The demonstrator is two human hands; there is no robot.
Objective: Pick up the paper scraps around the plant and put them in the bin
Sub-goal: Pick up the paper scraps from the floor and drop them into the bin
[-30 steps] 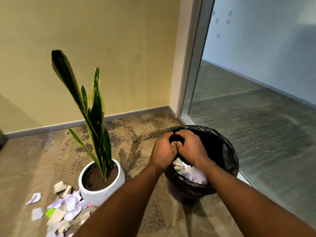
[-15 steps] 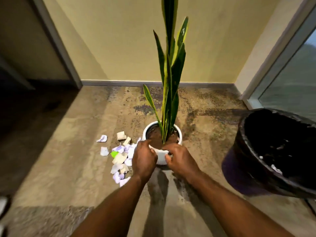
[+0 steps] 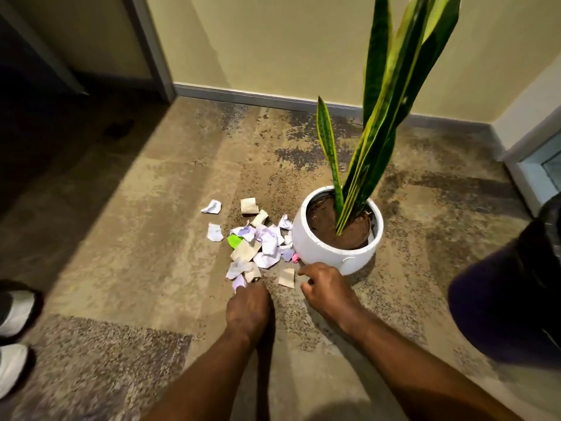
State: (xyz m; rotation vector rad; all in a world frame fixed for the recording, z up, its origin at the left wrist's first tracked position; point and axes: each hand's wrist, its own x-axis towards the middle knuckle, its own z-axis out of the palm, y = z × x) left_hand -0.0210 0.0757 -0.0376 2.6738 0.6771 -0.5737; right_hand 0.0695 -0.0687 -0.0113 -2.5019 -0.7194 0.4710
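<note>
A heap of torn paper scraps (image 3: 256, 247), white, tan, lilac and one green, lies on the carpet left of a white plant pot (image 3: 328, 253) holding a tall striped plant (image 3: 382, 117). My left hand (image 3: 249, 305) reaches down to the near edge of the heap, fingertips touching a lilac scrap (image 3: 238, 282); I cannot tell whether it holds any. My right hand (image 3: 326, 284) hovers with loosely curled fingers beside a tan scrap (image 3: 287, 277), just in front of the pot, holding nothing. The bin (image 3: 513, 299), dark with a black liner, shows at the right edge.
Two lone white scraps (image 3: 212, 206) lie further left. A yellow wall with a grey skirting (image 3: 258, 97) runs behind. A glass door frame (image 3: 534, 174) stands at the right. White shoes (image 3: 13, 311) show at the left edge.
The hands left the bin, swung left to the plant and dropped to the scrap heap. The view turned left, so the bin now sits at the right edge.
</note>
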